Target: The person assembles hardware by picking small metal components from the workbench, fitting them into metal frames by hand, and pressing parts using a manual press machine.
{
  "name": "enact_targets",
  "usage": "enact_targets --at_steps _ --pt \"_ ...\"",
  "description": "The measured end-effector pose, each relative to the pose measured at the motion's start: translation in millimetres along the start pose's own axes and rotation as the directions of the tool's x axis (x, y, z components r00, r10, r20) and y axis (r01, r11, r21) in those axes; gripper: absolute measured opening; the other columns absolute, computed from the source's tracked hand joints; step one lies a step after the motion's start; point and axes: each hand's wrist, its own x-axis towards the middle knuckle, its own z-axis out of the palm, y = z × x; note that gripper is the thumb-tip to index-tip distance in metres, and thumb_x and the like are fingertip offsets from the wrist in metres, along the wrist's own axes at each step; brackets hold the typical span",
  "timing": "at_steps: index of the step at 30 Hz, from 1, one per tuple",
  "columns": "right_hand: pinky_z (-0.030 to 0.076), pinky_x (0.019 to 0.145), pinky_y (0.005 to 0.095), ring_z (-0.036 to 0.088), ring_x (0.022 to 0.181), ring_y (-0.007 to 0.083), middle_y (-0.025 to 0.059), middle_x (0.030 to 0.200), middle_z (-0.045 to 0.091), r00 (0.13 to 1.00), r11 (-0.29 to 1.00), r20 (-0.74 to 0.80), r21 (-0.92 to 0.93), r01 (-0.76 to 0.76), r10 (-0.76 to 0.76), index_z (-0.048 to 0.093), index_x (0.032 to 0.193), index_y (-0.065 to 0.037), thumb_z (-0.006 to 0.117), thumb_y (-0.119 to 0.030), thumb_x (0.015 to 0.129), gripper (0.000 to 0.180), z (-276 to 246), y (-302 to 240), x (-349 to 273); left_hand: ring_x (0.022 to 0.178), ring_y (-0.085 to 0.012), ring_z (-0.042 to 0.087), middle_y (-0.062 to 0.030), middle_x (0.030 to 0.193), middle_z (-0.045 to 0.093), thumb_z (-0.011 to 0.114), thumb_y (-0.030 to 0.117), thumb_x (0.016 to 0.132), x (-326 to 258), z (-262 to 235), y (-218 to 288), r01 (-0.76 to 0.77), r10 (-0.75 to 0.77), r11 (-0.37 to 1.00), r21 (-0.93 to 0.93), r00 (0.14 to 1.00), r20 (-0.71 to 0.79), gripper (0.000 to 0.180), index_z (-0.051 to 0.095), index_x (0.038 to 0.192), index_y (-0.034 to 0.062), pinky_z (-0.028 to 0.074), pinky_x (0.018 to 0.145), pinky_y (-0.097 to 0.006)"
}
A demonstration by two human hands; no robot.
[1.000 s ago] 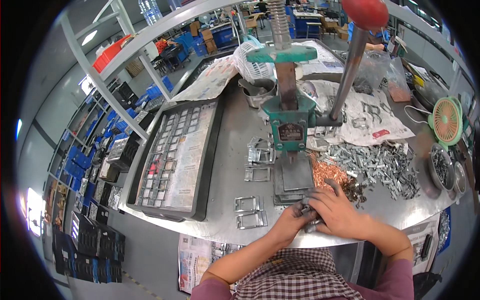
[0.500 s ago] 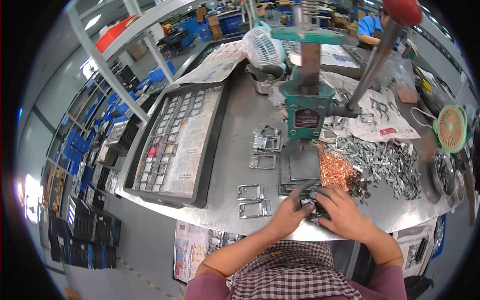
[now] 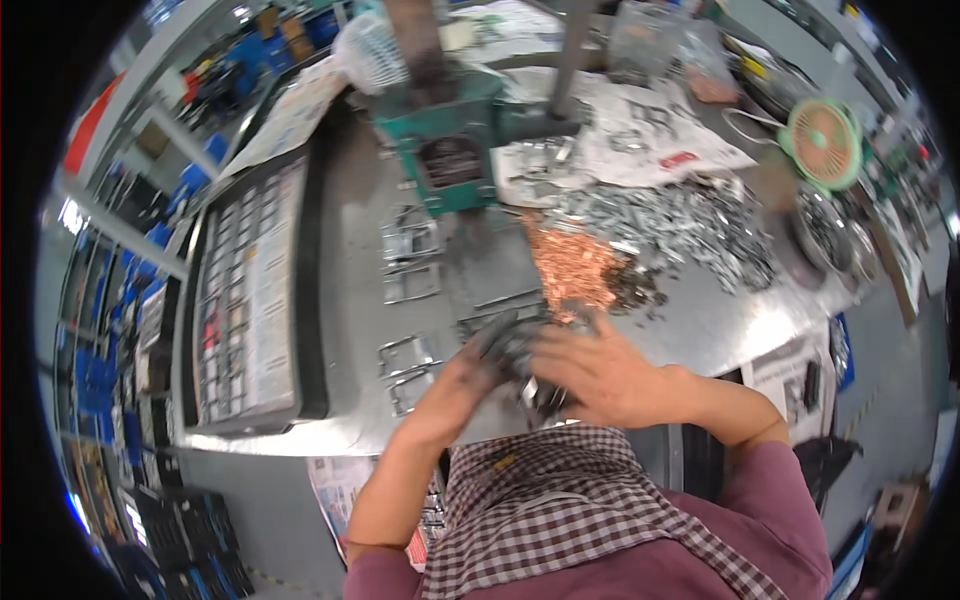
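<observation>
The view has swung right; left hand (image 3: 463,382) and right hand (image 3: 598,372) angle inward, close together, over the worktop (image 3: 350,290).
Shiny metal pieces (image 3: 543,398) glint by the right palm; fingers (image 3: 562,346) blurred, grip I can't tell.

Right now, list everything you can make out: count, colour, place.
Table: 1, silver, under press
Press: 1, green, centre
Tray: 1, black, table's left
Frames: several, silver, between tray and press
Copper bits: pile, orange, right of press
Silver bits: pile, grey, farther right
Fan: 1, green-orange, right
Boxes: several, blue, left background
Apron: 1, checked, bottom
Metal parts: count unclear, silver, at hands
Left hand: 1, dark-smudged, table front
Right hand: 1, dark-smudged, beside left
</observation>
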Motion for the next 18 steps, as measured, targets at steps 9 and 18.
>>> enact_targets --at_steps 9,18 --pt "0.03 0.097 0.0397 0.03 0.123 0.0325 0.0175 0.129 0.035 0.994 0.589 0.1 0.807 -0.049 -0.054 0.036 0.121 -0.004 0.062 -0.004 0.064 0.063 7 2 -19 0.086 -0.014 0.055 -0.006 0.094 0.058 0.057 0.005 0.075 7 31 -11 0.108 -0.132 0.988 0.114 0.966 0.224 0.032 0.053 0.105 -0.0031 0.045 0.073 -0.027" --pt "0.036 0.088 0.0386 0.045 0.103 0.0294 0.0129 0.107 0.049 0.946 0.962 -0.173 0.075 -0.263 0.273 0.05 0.106 -0.003 0.061 -0.012 0.07 0.038 23 82 -9 0.05 -0.0201 0.057 -0.0113 0.07 0.058 0.055 0.017 0.081 18 33 -17 0.14 -0.184 0.966 -0.218 0.963 -0.196 0.021 0.049 0.088 -0.0011 0.046 0.038 -0.031"
